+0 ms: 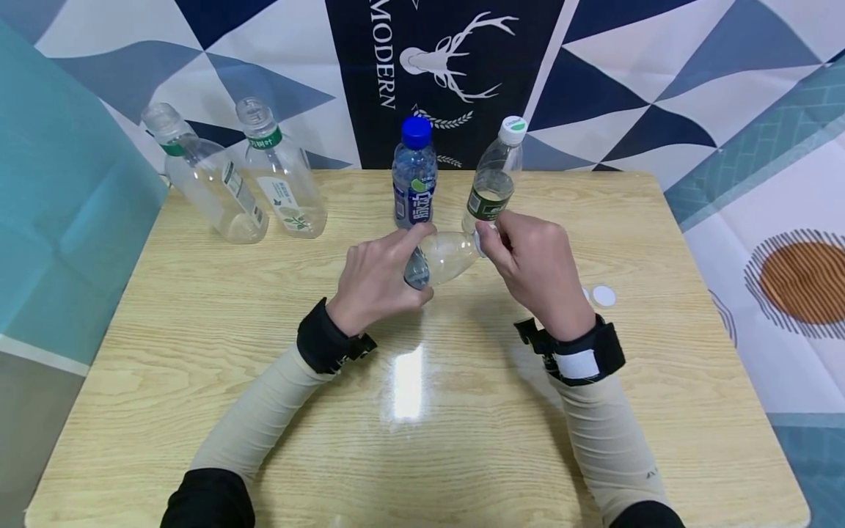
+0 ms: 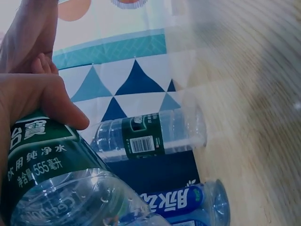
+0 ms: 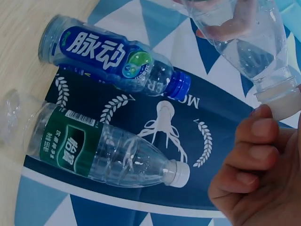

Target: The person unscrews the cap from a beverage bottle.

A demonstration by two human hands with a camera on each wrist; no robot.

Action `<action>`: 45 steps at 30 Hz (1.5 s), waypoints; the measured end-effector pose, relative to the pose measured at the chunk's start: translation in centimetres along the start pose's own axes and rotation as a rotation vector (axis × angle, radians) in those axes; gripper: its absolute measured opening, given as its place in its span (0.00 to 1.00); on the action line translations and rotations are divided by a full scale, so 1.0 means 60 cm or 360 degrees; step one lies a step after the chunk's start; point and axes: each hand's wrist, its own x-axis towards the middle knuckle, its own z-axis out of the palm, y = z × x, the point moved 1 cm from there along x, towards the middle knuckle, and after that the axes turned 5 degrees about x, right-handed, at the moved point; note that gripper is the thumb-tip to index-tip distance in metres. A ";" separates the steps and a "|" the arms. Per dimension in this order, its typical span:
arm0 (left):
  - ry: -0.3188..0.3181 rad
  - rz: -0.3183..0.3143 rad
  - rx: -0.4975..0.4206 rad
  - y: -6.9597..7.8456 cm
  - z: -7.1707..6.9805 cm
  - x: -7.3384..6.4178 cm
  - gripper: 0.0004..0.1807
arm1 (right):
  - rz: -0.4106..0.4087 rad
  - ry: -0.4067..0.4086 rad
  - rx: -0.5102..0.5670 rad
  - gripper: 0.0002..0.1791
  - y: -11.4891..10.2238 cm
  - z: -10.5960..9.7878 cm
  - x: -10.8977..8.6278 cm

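Note:
My left hand (image 1: 379, 275) grips a clear plastic water bottle (image 1: 450, 254) around its body, tilted over the table. At the bottle's neck, my right hand (image 1: 541, 260) pinches the white cap (image 3: 283, 104) between thumb and fingers. The held bottle's green label (image 2: 47, 153) shows under the left fingers in the left wrist view. Just behind the hands stand a blue-labelled drink bottle (image 1: 414, 176) with a blue cap and a green-labelled water bottle (image 1: 491, 176) with a white cap.
Two uncapped clear bottles (image 1: 207, 183) (image 1: 284, 183) with green neck bands stand at the back left of the wooden table (image 1: 317, 455). A white cap (image 1: 604, 295) lies right of the right wrist, another partly hidden beside it. A patterned cloth (image 1: 264, 44) hangs behind.

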 end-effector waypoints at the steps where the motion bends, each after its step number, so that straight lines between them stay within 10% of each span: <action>1: 0.0000 -0.0004 -0.0001 0.000 0.000 0.000 0.40 | 0.0008 0.0002 0.0001 0.23 -0.001 0.000 0.000; 13: 0.0041 -0.0027 0.0091 0.003 0.003 0.002 0.39 | 0.0380 0.0022 0.0131 0.33 0.001 0.003 -0.002; 28: -0.0104 -0.0079 -0.0090 -0.011 0.012 0.002 0.43 | 0.0216 -0.0290 0.0214 0.22 0.009 -0.006 0.000; 38: -0.0030 -0.0080 0.0033 -0.011 0.010 0.000 0.41 | 0.0097 -0.0109 0.0426 0.17 0.011 -0.011 0.007; 45: 0.0022 -0.0054 0.0126 -0.010 0.006 0.000 0.40 | 0.0426 -0.0084 0.0385 0.23 0.009 -0.004 0.004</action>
